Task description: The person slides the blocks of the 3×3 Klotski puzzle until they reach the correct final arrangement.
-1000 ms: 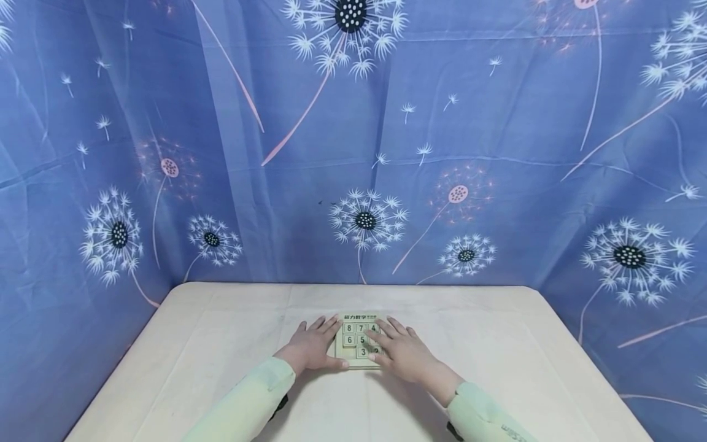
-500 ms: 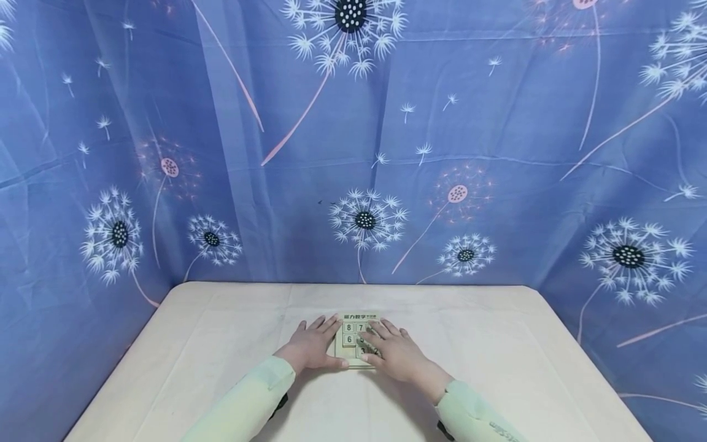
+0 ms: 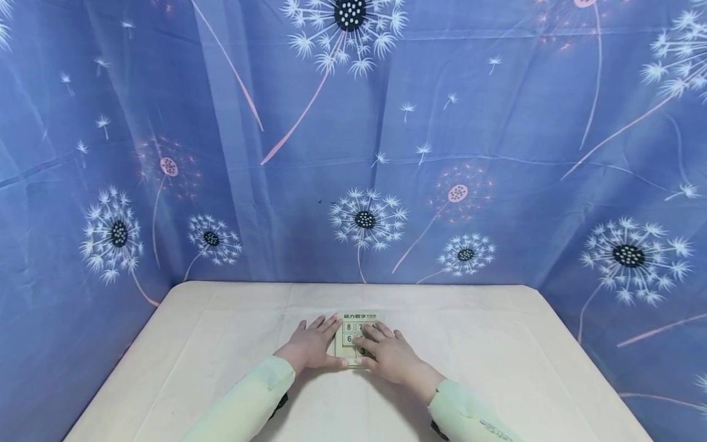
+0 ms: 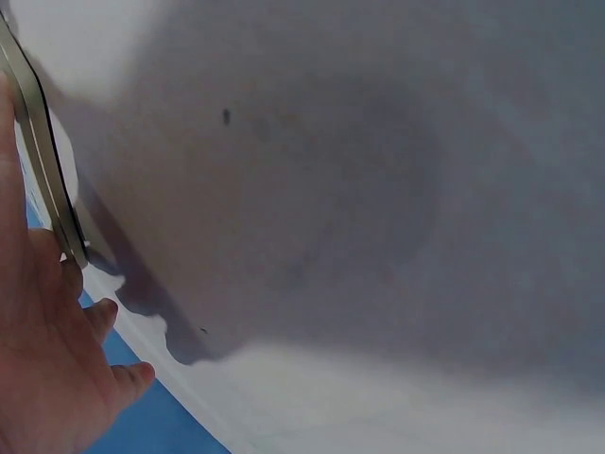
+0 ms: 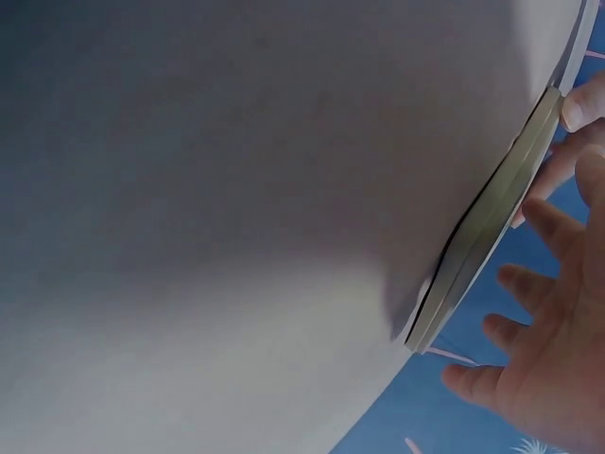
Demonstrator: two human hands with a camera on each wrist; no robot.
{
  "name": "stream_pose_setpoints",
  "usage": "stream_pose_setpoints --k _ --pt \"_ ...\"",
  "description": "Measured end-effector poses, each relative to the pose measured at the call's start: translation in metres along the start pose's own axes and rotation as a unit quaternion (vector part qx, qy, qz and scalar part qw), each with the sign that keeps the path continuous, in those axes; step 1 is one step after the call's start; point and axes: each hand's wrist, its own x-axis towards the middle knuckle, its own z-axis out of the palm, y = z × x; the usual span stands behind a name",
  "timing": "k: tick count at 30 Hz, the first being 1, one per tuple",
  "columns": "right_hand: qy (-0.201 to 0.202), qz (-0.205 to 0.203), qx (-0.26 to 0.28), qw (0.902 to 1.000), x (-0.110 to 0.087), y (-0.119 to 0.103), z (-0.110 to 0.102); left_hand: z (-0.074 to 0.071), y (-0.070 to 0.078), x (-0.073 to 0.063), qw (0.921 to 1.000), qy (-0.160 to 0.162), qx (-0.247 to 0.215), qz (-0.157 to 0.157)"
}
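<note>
A pale green number sliding puzzle (image 3: 346,354) lies flat on the table. Tiles 8 (image 3: 349,328) and 6 (image 3: 348,339) show in its left column, above a vacant slot. The 7 and 3 tiles are partly covered, and the right column is hidden. My left hand (image 3: 313,347) rests along the left side, fingers straight and spread, thumb at the near edge. Over the tiles lies my right hand (image 3: 393,356), its fingers extended across the middle and its thumb near the front edge. The right wrist view shows that hand (image 5: 558,350) beside the puzzle's edge (image 5: 487,227).
The puzzle sits near the middle of a table (image 3: 232,319) with a pale cloth. A blue curtain (image 3: 298,245) with a dandelion print stands behind the table and along both sides. Both forearms wear light green sleeves (image 3: 248,399).
My right hand has slid left across the puzzle, now covering the 4, 5 and 2 tiles and part of the 7 and 3. My left hand and the board have stayed in place.
</note>
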Motion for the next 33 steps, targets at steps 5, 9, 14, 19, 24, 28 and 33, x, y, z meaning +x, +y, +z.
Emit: stream_pose_setpoints --k 5,9,14,19,24,28,33 --pt "-0.005 0.005 0.001 1.0000 0.0006 -0.0013 0.0023 0.0007 0.0003 0.0018 1.0000 0.001 0.003 -0.001" --pt "-0.001 0.006 -0.004 1.0000 0.0001 -0.0016 0.0042 -0.0001 0.0008 0.0014 1.0000 0.000 -0.001 -0.001" --pt "0.002 0.006 -0.003 1.0000 -0.0017 -0.0020 0.0045 -0.0007 0.0013 0.0007 1.0000 0.000 -0.001 0.002" --pt "0.006 0.002 -0.009 0.9999 -0.0035 -0.0019 0.0043 -0.0025 0.0025 -0.0016 1.0000 0.004 -0.002 0.004" --pt "0.006 -0.002 -0.007 1.0000 -0.0045 -0.0021 0.0039 -0.0031 0.0036 -0.0032 1.0000 0.005 -0.004 0.002" --pt "0.007 -0.006 -0.008 0.9999 -0.0067 -0.0029 0.0030 -0.0024 0.0037 -0.0025 1.0000 0.005 -0.004 0.001" --pt "0.012 -0.013 -0.017 0.9997 -0.0091 -0.0037 0.0027 -0.0024 0.0035 -0.0023 1.0000 0.006 0.000 0.001"
